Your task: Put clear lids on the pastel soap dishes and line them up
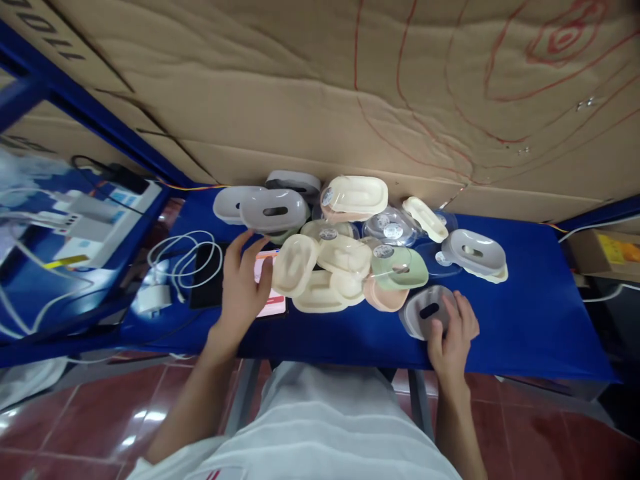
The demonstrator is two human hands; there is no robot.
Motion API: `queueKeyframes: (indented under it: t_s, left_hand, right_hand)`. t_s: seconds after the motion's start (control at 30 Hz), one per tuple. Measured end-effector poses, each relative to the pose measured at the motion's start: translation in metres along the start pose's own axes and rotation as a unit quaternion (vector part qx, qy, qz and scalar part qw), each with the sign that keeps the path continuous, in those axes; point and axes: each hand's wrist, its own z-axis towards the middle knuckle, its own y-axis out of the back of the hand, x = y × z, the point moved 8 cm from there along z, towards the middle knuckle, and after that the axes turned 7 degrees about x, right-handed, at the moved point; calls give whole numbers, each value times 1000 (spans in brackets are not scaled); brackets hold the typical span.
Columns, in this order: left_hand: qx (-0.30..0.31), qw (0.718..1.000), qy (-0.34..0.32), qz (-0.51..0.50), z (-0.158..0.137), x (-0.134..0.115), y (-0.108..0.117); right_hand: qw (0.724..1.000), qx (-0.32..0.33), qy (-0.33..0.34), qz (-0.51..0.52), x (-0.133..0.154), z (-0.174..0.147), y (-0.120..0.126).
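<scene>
My left hand (241,283) hovers over the left of the pile with its fingers spread and nothing held. It is beside a lit phone (273,305), just below a grey oval soap dish (275,211) with a slot. Close to its thumb lies a cream oval tray (296,265). My right hand (454,333) grips the right end of another grey soap dish (419,312), near the table's front edge. Between my hands lie several cream trays, a green slotted dish (400,268), a peach piece (385,297) and clear lids (390,227).
The blue table (530,313) backs onto a cardboard wall (280,100) with red lines. A further grey dish (475,251) rests at the right. To the left are a coiled white cable (185,257), a charger (153,298) and a power strip (110,227).
</scene>
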Motion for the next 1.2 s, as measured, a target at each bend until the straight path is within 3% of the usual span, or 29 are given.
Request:
queueKeyframes:
  t_s: [0.17,0.27,0.37,0.5,0.63,0.73,0.83,0.9,1.0,1.1,1.2]
  left_hand:
    - [8,996,84,9,-71,1,-7]
    - [12,991,126,37,-96,-6,-18]
    - [12,985,161,67,-101,-9,-24]
    - [12,984,162,73,-96,-7,-27]
    - [-19,989,131,65,-98,-3,-20]
    - [-19,989,125,71,-106,3,-8]
    - [-15,991,101,86,-115,1,6]
    - [-7,996,27,83,-118,-14,11]
    - [79,983,-153,56,-127,-55,-2]
    - [153,953,-258,35,-139,-89,-20]
    - [141,955,-258,36,-144,-103,-26]
  right_hand:
    - [992,-97,74,18,33,10,1]
    - [984,-119,112,74,67,11,0]
    - [974,-37,182,132,124,16,-16]
    - [936,109,316,109,217,26,-64]
    - [914,186,355,60,256,37,-111]
    - [909,200,358,69,249,32,-113]
    - [906,200,352,126,227,6,-87]
    - [898,210,336,189,212,-17,-67]
    - [895,218,303,244,193,-44,-50]
    - [916,192,281,214,165,-50,-38]
    - [965,111,214,105,105,-34,-15]
